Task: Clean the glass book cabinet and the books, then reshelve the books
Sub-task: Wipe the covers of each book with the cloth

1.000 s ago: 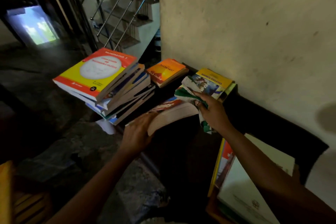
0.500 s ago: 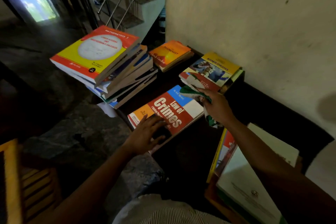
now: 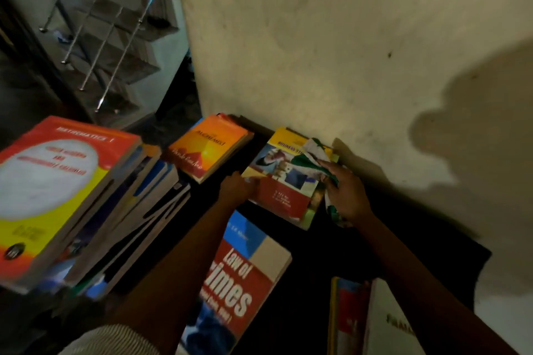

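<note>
Right hand (image 3: 344,194) grips a green-white cloth (image 3: 308,160) against the business book (image 3: 282,193); left hand (image 3: 235,189) touches its edge, grip unclear

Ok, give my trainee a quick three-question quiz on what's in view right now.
1. True or false: the right hand holds a green and white cloth.
2. Which book does the left hand touch? A) Law of Crimes B) Business Statistics book C) the orange one.
3. Fill in: the Mathematics book lies on ___ of the stack.
Key: 1 true; 2 B; 3 top.
</note>
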